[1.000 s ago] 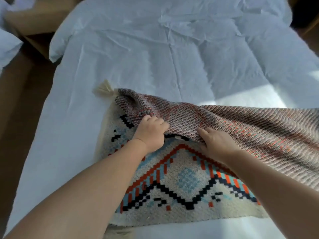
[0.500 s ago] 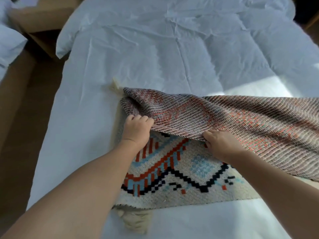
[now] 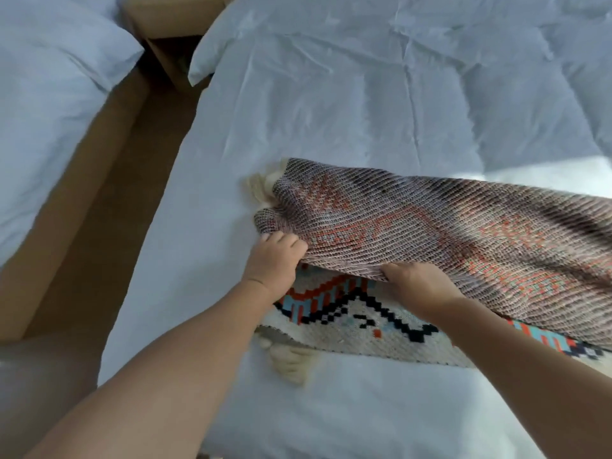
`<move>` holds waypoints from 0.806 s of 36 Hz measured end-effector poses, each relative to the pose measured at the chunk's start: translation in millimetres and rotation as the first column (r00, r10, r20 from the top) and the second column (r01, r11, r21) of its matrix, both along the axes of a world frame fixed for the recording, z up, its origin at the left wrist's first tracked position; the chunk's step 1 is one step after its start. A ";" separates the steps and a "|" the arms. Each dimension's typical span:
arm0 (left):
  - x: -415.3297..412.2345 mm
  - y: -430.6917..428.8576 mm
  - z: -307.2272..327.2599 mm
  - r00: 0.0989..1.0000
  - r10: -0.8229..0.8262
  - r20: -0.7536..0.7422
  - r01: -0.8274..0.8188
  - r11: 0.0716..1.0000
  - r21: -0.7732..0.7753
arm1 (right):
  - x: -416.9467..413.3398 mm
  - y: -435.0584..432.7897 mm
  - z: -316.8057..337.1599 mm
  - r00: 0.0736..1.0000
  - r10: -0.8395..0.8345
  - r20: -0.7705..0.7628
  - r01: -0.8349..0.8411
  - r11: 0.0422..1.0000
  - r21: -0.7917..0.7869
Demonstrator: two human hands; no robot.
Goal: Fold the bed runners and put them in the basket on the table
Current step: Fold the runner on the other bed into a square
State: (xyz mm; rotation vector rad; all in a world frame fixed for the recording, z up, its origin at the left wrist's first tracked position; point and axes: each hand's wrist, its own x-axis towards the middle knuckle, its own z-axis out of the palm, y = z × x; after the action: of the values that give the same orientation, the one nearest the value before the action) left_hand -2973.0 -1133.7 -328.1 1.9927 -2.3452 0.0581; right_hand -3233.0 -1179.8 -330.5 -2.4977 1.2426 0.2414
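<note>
Fingers [image 3: 284, 240] of the left hand [image 3: 273, 263] and right hand [image 3: 414, 284] grasp the turned-over edge of the bed runner [image 3: 447, 233], centre frame.
It lies on the bed [image 3: 331, 94]; white sheet fills the upper frame, with the bed's edge and the floor [image 3: 109, 226] at left.

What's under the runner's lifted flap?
The runner's own patterned lower layer, lying on the bed. The left hand and right hand grip the flap at its edge. The flap covers most of that layer.
</note>
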 end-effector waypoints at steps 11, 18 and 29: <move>-2.3 46.8 -17.2 0.976 0.213 0.038 -0.215 0.938 0.272 | -21.7 23.7 -5.3 0.997 0.046 -0.059 -0.049 0.998 -0.039; -26.4 17.1 -41.6 0.963 0.267 0.027 -0.260 0.904 0.338 | -10.1 25.5 -26.3 0.997 0.016 -0.078 -0.023 0.996 -0.088; 11.2 22.0 -42.6 0.979 0.206 -0.003 -0.206 0.977 0.052 | -16.3 40.7 -36.6 0.941 -0.190 -0.282 0.123 0.964 -0.237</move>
State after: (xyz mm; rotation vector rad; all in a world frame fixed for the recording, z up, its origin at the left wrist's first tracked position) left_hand -2961.8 -1111.7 -370.6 2.2483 -2.1470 -0.0008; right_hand -3249.2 -1139.1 -367.1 -2.5931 1.6646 0.4884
